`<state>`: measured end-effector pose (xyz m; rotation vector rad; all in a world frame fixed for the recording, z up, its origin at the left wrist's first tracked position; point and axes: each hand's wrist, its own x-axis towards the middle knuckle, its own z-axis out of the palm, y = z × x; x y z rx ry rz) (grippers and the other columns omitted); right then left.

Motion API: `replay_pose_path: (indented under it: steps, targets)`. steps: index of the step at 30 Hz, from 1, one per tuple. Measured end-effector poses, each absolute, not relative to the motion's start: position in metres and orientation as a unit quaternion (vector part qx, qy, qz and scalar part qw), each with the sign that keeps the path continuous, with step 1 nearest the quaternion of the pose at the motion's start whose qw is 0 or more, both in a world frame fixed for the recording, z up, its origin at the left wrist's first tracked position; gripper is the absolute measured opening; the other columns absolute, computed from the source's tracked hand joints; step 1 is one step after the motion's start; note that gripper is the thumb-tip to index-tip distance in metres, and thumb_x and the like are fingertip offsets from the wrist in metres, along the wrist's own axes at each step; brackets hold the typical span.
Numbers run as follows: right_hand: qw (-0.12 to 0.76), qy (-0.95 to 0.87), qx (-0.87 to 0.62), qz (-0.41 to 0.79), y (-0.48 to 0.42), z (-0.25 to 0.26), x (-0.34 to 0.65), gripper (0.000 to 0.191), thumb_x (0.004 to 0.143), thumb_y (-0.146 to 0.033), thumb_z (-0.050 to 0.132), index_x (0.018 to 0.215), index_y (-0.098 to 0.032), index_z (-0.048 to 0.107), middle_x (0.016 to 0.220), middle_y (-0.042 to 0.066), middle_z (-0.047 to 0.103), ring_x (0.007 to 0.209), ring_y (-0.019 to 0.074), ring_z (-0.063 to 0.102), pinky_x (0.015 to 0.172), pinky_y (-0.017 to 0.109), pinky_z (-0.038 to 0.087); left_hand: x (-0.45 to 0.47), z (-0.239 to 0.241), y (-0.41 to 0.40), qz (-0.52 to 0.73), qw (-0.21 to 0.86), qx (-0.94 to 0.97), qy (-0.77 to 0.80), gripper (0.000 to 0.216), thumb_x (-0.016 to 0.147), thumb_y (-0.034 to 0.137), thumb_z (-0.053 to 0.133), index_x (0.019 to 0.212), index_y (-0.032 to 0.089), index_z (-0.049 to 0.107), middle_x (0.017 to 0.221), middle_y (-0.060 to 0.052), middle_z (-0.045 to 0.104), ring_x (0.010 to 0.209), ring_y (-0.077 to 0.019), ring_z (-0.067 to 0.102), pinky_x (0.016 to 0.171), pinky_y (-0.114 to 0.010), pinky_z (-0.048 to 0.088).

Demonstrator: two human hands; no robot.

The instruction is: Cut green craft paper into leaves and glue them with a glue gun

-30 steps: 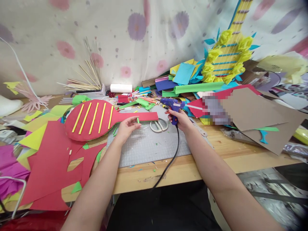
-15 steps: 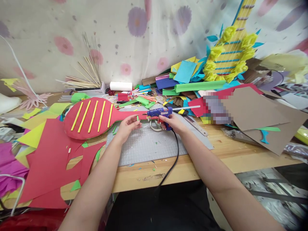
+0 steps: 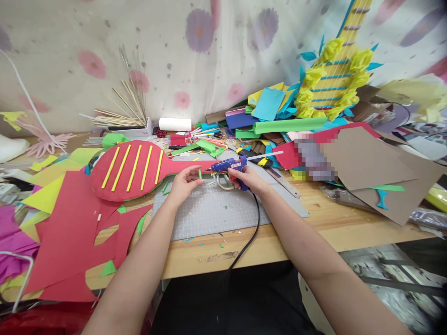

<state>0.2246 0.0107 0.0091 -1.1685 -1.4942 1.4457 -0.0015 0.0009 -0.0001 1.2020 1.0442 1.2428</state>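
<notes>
My right hand (image 3: 246, 178) is wrapped round the handle of a blue hot glue gun (image 3: 223, 165), with a pale glue stick (image 3: 267, 156) poking out of its back. The gun's nozzle points left toward my left hand (image 3: 185, 184). Between the fingertips of that hand I pinch a small green strip (image 3: 200, 174), held upright just in front of the nozzle. Behind both hands lies a red guitar-shaped cutout (image 3: 101, 174) with several yellow strips across its body; its neck runs partly hidden behind my hands and the gun.
A grey cutting mat (image 3: 209, 218) lies under the work, with scissors (image 3: 224, 182) and a metal ruler (image 3: 283, 182) on it. Red sheet scraps (image 3: 66, 228) cover the left side. Brown cardboard (image 3: 366, 163) is piled right. A yellow flowered guitar (image 3: 331, 83) leans at the back.
The glue gun has shifted slightly left, bringing its nozzle nearer the green strip. My left hand keeps its pinch almost in place.
</notes>
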Motion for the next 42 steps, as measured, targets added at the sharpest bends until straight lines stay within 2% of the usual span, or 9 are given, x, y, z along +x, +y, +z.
replay_pose_path:
  steps: [9, 15, 20, 23, 25, 30, 32, 37, 42]
  targets:
    - [0.380, -0.572, -0.464, 0.559, 0.012, 0.006, 0.225, 0.043, 0.070, -0.061, 0.058, 0.063, -0.019, 0.059, 0.045, -0.001, 0.048, 0.041, 0.0090, 0.041, 0.043, 0.026, 0.031, -0.002, -0.003, 0.003, 0.547, 0.575, 0.422, 0.439, 0.046, 0.052, 0.010, 0.077, 0.095, 0.015, 0.061, 0.081, -0.003, 0.064, 0.075, -0.0146, 0.062, 0.070, -0.030, 0.052]
    - [0.398, -0.554, -0.468, 0.561, 0.009, 0.012, 0.222, 0.043, 0.067, -0.062, 0.061, 0.059, -0.020, 0.056, 0.044, -0.002, 0.047, 0.041, 0.0091, 0.041, 0.043, 0.026, 0.032, -0.002, 0.004, 0.000, 0.555, 0.628, 0.378, 0.394, 0.032, 0.063, 0.016, 0.072, 0.094, 0.015, 0.064, 0.088, -0.004, 0.064, 0.079, -0.0144, 0.063, 0.074, -0.033, 0.053]
    - [0.405, -0.551, -0.465, 0.562, 0.009, 0.013, 0.223, 0.043, 0.066, -0.062, 0.062, 0.059, -0.020, 0.056, 0.044, -0.002, 0.046, 0.041, 0.0091, 0.041, 0.043, 0.027, 0.033, -0.005, 0.010, 0.000, 0.558, 0.652, 0.343, 0.382, 0.034, 0.062, 0.002, 0.065, 0.093, 0.016, 0.066, 0.091, -0.004, 0.066, 0.080, -0.0114, 0.062, 0.076, -0.028, 0.051]
    - [0.411, -0.546, -0.474, 0.555, 0.010, 0.012, 0.223, 0.044, 0.064, -0.062, 0.063, 0.058, -0.020, 0.055, 0.045, -0.001, 0.047, 0.042, 0.0091, 0.041, 0.043, 0.026, 0.033, -0.006, 0.013, 0.001, 0.563, 0.669, 0.313, 0.370, 0.020, 0.071, 0.011, 0.063, 0.090, 0.014, 0.067, 0.091, -0.005, 0.066, 0.078, -0.0102, 0.061, 0.074, -0.026, 0.051]
    - [0.415, -0.544, -0.479, 0.550, 0.011, 0.011, 0.223, 0.044, 0.063, -0.063, 0.064, 0.058, -0.019, 0.055, 0.045, -0.001, 0.047, 0.042, 0.0088, 0.041, 0.043, 0.026, 0.032, -0.007, 0.014, 0.001, 0.570, 0.669, 0.305, 0.367, 0.017, 0.074, 0.017, 0.062, 0.091, 0.015, 0.067, 0.091, -0.004, 0.066, 0.074, -0.0092, 0.061, 0.071, -0.025, 0.051]
    - [0.416, -0.547, -0.483, 0.543, 0.010, 0.010, 0.224, 0.044, 0.065, -0.061, 0.063, 0.060, -0.018, 0.054, 0.047, -0.001, 0.049, 0.043, 0.0088, 0.042, 0.044, 0.025, 0.033, -0.007, 0.012, 0.001, 0.589, 0.640, 0.324, 0.373, 0.020, 0.064, 0.015, 0.072, 0.084, 0.018, 0.068, 0.079, 0.000, 0.067, 0.075, -0.0092, 0.061, 0.074, -0.024, 0.049]
    - [0.417, -0.544, -0.492, 0.537, 0.011, 0.009, 0.224, 0.043, 0.064, -0.060, 0.064, 0.060, -0.018, 0.054, 0.048, -0.001, 0.050, 0.044, 0.0087, 0.042, 0.044, 0.025, 0.033, -0.006, 0.013, 0.001, 0.599, 0.629, 0.335, 0.366, 0.022, 0.065, 0.016, 0.071, 0.086, 0.020, 0.069, 0.082, 0.000, 0.068, 0.078, -0.0088, 0.061, 0.076, -0.023, 0.047]
    - [0.435, -0.531, -0.507, 0.522, 0.014, 0.007, 0.224, 0.042, 0.063, -0.060, 0.065, 0.063, -0.019, 0.056, 0.054, 0.000, 0.053, 0.045, 0.0078, 0.041, 0.043, 0.024, 0.030, -0.005, 0.016, 0.001, 0.608, 0.601, 0.358, 0.375, 0.021, 0.071, 0.021, 0.066, 0.091, 0.025, 0.070, 0.090, -0.001, 0.069, 0.073, -0.0062, 0.057, 0.059, -0.016, 0.040]
    - [0.453, -0.514, -0.508, 0.522, 0.016, 0.005, 0.225, 0.042, 0.061, -0.059, 0.066, 0.064, -0.018, 0.055, 0.058, 0.000, 0.055, 0.044, 0.0075, 0.041, 0.043, 0.024, 0.030, -0.006, 0.015, 0.002, 0.611, 0.613, 0.323, 0.383, 0.024, 0.061, 0.021, 0.074, 0.085, 0.023, 0.071, 0.085, 0.001, 0.069, 0.059, -0.0034, 0.053, 0.056, -0.016, 0.042]
